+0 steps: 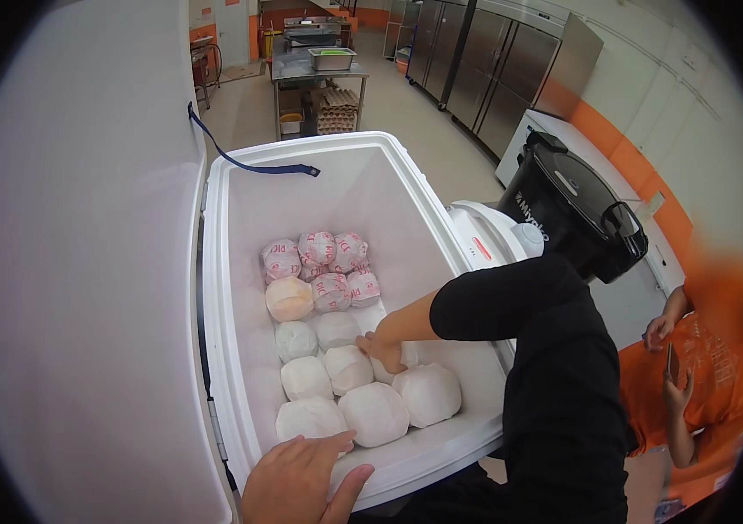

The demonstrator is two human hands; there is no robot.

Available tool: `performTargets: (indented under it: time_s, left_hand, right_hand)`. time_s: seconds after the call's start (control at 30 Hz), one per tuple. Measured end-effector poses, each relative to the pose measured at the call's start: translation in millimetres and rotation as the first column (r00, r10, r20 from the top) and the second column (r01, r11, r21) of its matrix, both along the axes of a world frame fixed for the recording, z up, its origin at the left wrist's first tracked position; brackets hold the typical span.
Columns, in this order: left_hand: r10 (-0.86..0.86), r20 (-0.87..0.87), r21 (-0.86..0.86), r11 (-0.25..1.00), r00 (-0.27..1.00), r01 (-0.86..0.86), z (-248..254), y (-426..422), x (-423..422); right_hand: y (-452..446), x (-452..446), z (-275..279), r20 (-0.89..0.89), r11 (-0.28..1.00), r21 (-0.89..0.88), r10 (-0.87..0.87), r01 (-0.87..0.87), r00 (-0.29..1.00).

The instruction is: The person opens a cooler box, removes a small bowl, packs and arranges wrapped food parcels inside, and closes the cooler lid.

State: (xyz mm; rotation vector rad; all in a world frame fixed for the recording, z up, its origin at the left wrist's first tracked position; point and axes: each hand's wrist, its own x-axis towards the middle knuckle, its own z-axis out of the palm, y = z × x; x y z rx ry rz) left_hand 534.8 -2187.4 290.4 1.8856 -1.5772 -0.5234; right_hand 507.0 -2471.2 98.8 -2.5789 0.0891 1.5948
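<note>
An open white cooler box point(419, 196) holds several round bundles in paper. My right hand point(385, 342) reaches down inside it, fingers curved over a white paper-wrapped ball point(409, 355) by the right wall; its fingertips are partly hidden. White wrapped balls point(348, 368) lie close around that hand. Near the front rim is my left hand point(300, 479), fingers stretched out, holding nothing, its fingertips at a large white wrapped ball point(311, 419). Farther back sit several balls in red-printed paper point(332, 292) and a yellowish wrapped ball point(288, 299).
The raised lid point(92, 262) stands at left, with a blue strap point(254, 166) to the rim. A black cooker point(568, 205) stands at right. Beyond are a steel table point(288, 68) and steel refrigerators point(502, 65). A person in orange point(712, 367) holds a phone point(672, 362).
</note>
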Motion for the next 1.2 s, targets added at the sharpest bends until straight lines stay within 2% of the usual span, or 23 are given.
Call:
performTargets:
  time_s: [0.07,0.17,0.2,0.3,0.33,0.37,0.4,0.43,0.47,0.5,0.53,0.57,0.6,0.67,0.73,0.77,0.8,0.83,0.9,0.97,1.07,1.13,1.2]
  left_hand:
    - [-0.005,0.002,0.011,1.0,1.0,0.005,0.3,-0.1,0.0]
    - [-0.014,0.005,0.032,0.999,1.0,0.014,0.7,-0.2,1.1]
    - [-0.013,0.007,0.039,0.999,1.0,0.012,0.8,0.0,0.4]
    - [-0.032,0.022,0.077,0.997,0.999,0.03,4.1,-1.8,0.0]
    - [-0.036,0.026,0.095,0.995,0.999,0.033,5.4,-1.9,0.0]
    - [-0.04,0.025,0.111,0.993,0.999,0.037,6.0,-2.5,-0.1]
    - [-0.042,0.024,0.127,0.991,0.999,0.038,6.5,-3.1,-0.5]
    - [-0.041,0.025,0.143,0.989,0.999,0.037,6.8,-3.5,-1.0]
    - [-0.042,0.02,0.158,0.987,0.999,0.038,7.0,-3.8,-1.3]
    - [-0.042,0.017,0.172,0.984,0.999,0.039,7.3,-4.2,-1.5]
    - [-0.043,0.017,0.186,0.982,0.999,0.039,7.5,-4.6,-1.8]
    - [-0.049,0.015,0.182,0.982,0.999,0.045,7.9,-5.0,-2.4]
    - [-0.056,0.014,0.18,0.982,0.998,0.052,8.7,-5.6,-3.3]
    - [-0.068,0.014,0.192,0.979,0.998,0.064,11.4,-7.2,-5.6]
    - [-0.073,0.017,0.225,0.972,0.997,0.068,15.0,-8.0,-8.1]
    - [-0.068,0.018,0.233,0.97,0.998,0.062,16.7,-8.9,-10.0]
    - [-0.061,0.019,0.242,0.969,0.998,0.055,18.2,-9.6,-12.0]
    - [-0.054,0.02,0.253,0.966,0.998,0.047,19.2,-9.9,-13.5]
    - [-0.056,-0.004,0.224,0.973,0.998,0.056,16.7,-9.5,-13.7]
    - [-0.039,-0.033,0.205,0.978,0.999,0.044,17.0,-10.7,-16.8]
    - [0.005,-0.049,0.169,0.986,0.999,0.003,16.3,-12.3,-22.0]
    - [0.026,-0.026,0.122,0.992,0.999,-0.023,4.9,-11.9,-24.8]
    - [0.014,0.01,0.11,0.994,1.0,-0.015,1.9,-12.1,-25.6]
  right_hand:
    - [8.2,7.9,9.6,0.003,0.991,-0.134,-0.001,0.001,1.0]
    - [9.2,21.9,9.6,-0.243,0.997,-0.016,-0.083,0.082,0.966]
    - [5.4,24.7,-11.5,-0.169,0.996,0.044,0.079,-0.073,0.982]
    - [-12.3,83.8,-86.0,-0.106,0.972,-0.045,0.225,-0.231,0.969]
    - [-2.7,61.0,12.3,0.15,0.998,-0.031,0.061,-0.057,0.987]
    - [10.4,36.3,122.0,0.395,0.995,0.061,-0.102,0.085,0.913]
    - [5.7,10.1,170.1,0.567,0.919,0.354,-0.358,0.172,0.742]
    - [2.0,-17.4,205.3,0.605,0.824,0.552,-0.5,0.125,0.62]
    - [-5.5,-46.3,226.9,0.439,0.6,0.794,-0.674,0.094,0.595]
    - [-9.7,-83.5,240.6,0.385,0.529,0.841,-0.735,0.117,0.558]
    - [-17.4,-121.0,246.8,0.416,0.563,0.82,-0.712,0.106,0.565]
    - [-26.0,-154.6,251.8,0.311,0.56,0.788,-0.722,0.257,0.618]
    - [-35.9,-188.6,238.0,0.2,0.45,0.821,-0.803,0.351,0.561]
    - [-60.4,-247.7,183.2,0.151,0.271,0.869,-0.942,0.414,0.3]
    - [-75.2,-293.6,120.8,0.225,0.1,0.759,-0.967,0.644,-0.115]
    - [-81.9,-316.1,78.6,0.334,0.054,0.705,-0.905,0.707,-0.264]
    - [-97.7,-342.8,24.7,0.493,0.014,0.426,-0.842,0.905,-0.219]
    - [-104.7,-366.9,-33.2,0.65,0.044,0.184,-0.755,0.982,-0.087]
    - [-82.8,-369.5,-73.8,0.571,-0.147,0.1,-0.802,0.984,-0.178]
    - [-59.2,-365.4,-107.9,0.703,-0.13,0.132,-0.687,0.983,-0.185]
    - [-37.9,-345.9,-117.6,0.86,-0.156,0.115,-0.478,0.981,-0.177]
    - [-45.7,-353.2,-121.4,0.817,-0.205,0.269,-0.468,0.941,-0.335]
    - [-57.5,-370.1,-129.6,0.695,-0.156,0.548,-0.462,0.822,-0.551]
